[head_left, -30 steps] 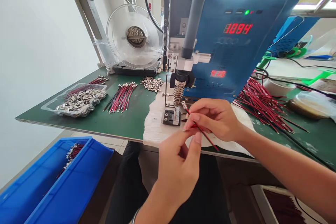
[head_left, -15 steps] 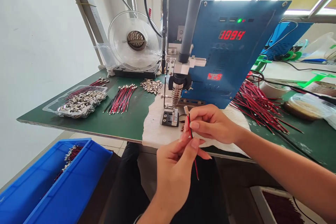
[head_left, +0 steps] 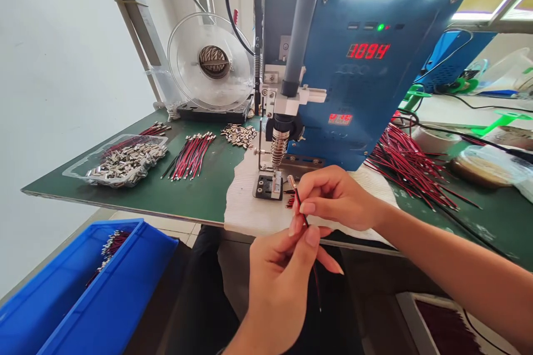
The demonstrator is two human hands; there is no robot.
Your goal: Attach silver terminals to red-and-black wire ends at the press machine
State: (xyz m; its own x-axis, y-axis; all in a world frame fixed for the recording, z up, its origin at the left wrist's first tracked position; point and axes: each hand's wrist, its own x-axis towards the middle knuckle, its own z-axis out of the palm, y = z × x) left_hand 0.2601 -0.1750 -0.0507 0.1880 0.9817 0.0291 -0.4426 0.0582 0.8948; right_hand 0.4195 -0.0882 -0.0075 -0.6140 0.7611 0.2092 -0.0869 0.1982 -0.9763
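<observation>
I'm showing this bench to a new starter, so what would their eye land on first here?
Most likely the blue machine at centre, its red display reading 1094. Just in front of it, the right hand and left hand pinch a thin red-and-black wire with a metal tip. A big heap of red wires sprawls on the green table to the right.
</observation>
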